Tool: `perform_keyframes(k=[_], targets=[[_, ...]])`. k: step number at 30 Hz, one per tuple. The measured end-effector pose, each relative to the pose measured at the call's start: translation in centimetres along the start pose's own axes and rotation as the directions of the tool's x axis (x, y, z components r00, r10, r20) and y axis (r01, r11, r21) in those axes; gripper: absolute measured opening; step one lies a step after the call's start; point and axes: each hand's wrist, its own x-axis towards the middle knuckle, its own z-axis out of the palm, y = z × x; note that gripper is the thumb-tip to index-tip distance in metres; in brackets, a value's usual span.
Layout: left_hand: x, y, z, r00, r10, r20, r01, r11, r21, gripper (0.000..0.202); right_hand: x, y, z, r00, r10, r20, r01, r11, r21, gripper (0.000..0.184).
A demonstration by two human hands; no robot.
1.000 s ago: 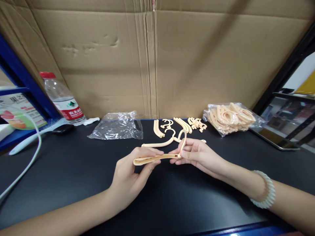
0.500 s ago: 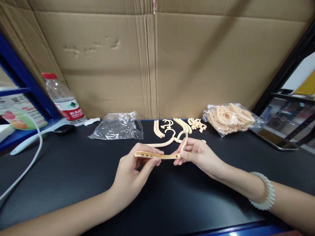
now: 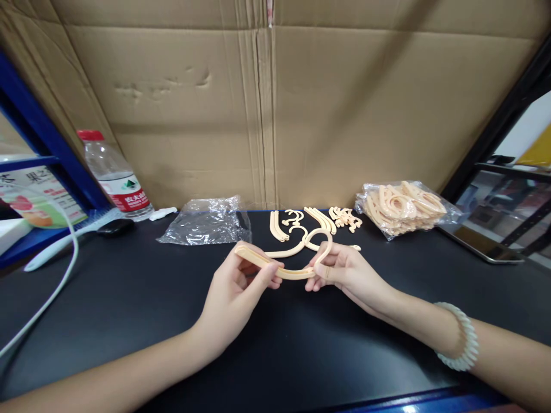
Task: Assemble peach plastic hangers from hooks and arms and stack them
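Observation:
My left hand (image 3: 235, 287) pinches the left end of a curved peach plastic hanger arm (image 3: 275, 268), thumb and fingers closed around it. My right hand (image 3: 344, 269) grips the other end, where a rounded loop piece (image 3: 323, 244) joins the arm. Both hands hold the piece just above the black table (image 3: 129, 298). Behind the hands lies another assembled peach hanger part (image 3: 284, 250) flat on the table.
Loose peach hanger pieces (image 3: 316, 219) lie at the back centre. A clear bag full of peach parts (image 3: 402, 206) sits back right, a crumpled empty clear bag (image 3: 204, 221) back left. A water bottle (image 3: 114, 175), white cable (image 3: 51, 287) and cardboard wall (image 3: 275, 103) surround the table.
The left end of the arm has tilted upward as my left hand rose and turned; my right hand has barely shifted. The view has drifted slightly.

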Motion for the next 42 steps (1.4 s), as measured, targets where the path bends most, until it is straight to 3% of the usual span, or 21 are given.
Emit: perform_keyframes(k=[11,17,21,27,34,38,42], targets=[[0.4,0.2,0.1,0.978,-0.205,-0.040,0.201,0.975,-0.090,0.022,0.0,0.1,0.0,1.000,-0.030,-0.005,0.030,0.999,-0.046,0.027],[0.6,-0.2,-0.1,0.963,-0.262,-0.055,0.255,0.961,-0.108,0.024,0.2,-0.2,0.0,0.996,-0.072,-0.054,0.066,0.992,-0.103,0.024],[0.6,-0.3,0.0,0.954,-0.299,-0.013,0.295,0.948,-0.123,0.024,0.1,-0.4,0.1,0.996,-0.079,-0.030,0.074,0.987,-0.144,0.023],[0.3,0.0,0.8,0.910,-0.385,0.156,0.406,0.903,-0.137,0.036,0.2,-0.1,0.5,0.997,-0.073,-0.019,0.070,0.988,-0.135,0.023],[0.2,0.2,1.0,0.879,-0.435,0.198,0.455,0.887,-0.072,0.020,0.3,0.0,0.9,0.996,-0.088,0.031,0.093,0.972,-0.215,0.023],[0.3,0.2,0.9,0.864,-0.467,0.187,0.483,0.875,-0.045,0.017,0.8,-1.0,0.1,0.992,-0.124,-0.018,0.118,0.972,-0.203,0.026],[0.5,0.2,0.9,0.843,-0.512,0.168,0.531,0.842,-0.098,0.017,2.0,-2.4,-2.5,0.978,-0.171,-0.123,0.145,0.970,-0.196,0.030]])
